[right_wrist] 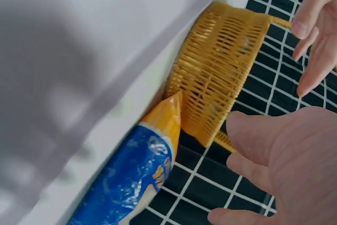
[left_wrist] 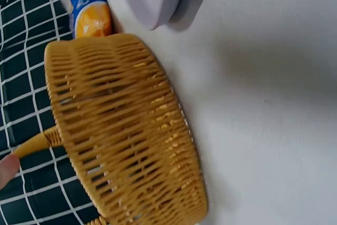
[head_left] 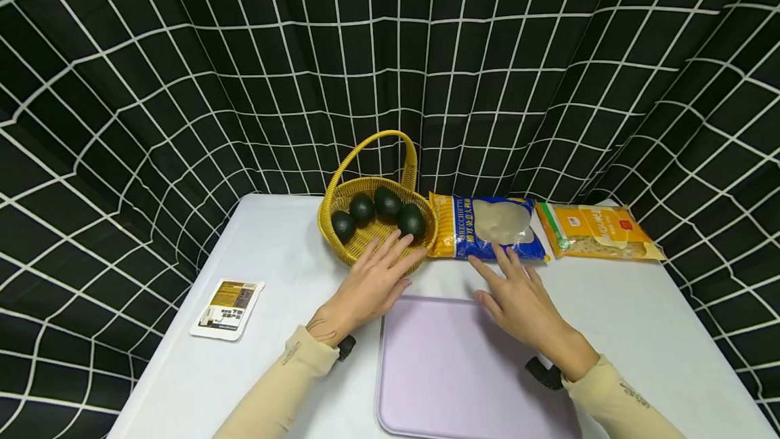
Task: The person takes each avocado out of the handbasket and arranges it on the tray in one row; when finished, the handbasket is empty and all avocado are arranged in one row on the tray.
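Observation:
My left hand (head_left: 378, 280) reaches over the near rim of a yellow wicker basket (head_left: 326, 222), its fingers spread and extended. Several dark green avocados (head_left: 388, 204) lie inside, one of them right by those fingertips. In the left wrist view the woven side of the basket (left_wrist: 126, 130) fills the middle, with a fingertip (left_wrist: 8, 169) overlapping its handle. My right hand (head_left: 518, 297), palm down with fingers apart, hovers over the far edge of a lilac tray (head_left: 457, 371). Its fingertips overlap the front edge of a blue and yellow orecchiette pasta bag (head_left: 502, 222). Neither hand grips anything.
To the right of the pasta bag lies an orange food bag (head_left: 600, 230) with pale contents. A small white packet (head_left: 228, 310) with a brown label rests on the table's left side. Black grid-patterned curtain (head_left: 487, 73) surrounds the white table (head_left: 274, 249) behind and at both sides.

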`<state>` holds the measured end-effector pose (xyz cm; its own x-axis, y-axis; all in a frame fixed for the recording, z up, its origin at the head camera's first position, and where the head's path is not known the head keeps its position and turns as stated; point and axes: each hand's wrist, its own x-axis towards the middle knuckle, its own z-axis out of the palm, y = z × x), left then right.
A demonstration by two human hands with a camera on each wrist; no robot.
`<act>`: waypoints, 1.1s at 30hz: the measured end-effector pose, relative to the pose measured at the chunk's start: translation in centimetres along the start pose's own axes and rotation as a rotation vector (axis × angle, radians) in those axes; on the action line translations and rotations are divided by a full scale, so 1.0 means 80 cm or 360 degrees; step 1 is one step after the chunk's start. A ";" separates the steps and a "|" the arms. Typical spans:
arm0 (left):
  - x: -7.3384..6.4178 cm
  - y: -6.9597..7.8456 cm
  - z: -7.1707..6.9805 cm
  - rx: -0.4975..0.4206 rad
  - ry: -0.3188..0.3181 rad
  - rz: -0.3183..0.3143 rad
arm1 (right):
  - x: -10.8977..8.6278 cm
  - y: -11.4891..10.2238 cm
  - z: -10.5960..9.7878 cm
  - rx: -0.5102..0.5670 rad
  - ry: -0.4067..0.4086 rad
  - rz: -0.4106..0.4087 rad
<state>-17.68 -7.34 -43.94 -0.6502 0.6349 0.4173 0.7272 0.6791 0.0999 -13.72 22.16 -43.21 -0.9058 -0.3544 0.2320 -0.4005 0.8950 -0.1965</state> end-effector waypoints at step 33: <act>-0.022 -0.081 -0.093 -0.0442 0.1138 -0.0703 | 0.067 -0.026 -0.020 0.0337 0.0272 -0.0114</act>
<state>-19.64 -15.58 -38.61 -0.6587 -0.1098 0.7443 0.5296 0.6350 0.5624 -17.50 18.83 -40.00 -0.8451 -0.3475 0.4063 -0.4987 0.7864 -0.3645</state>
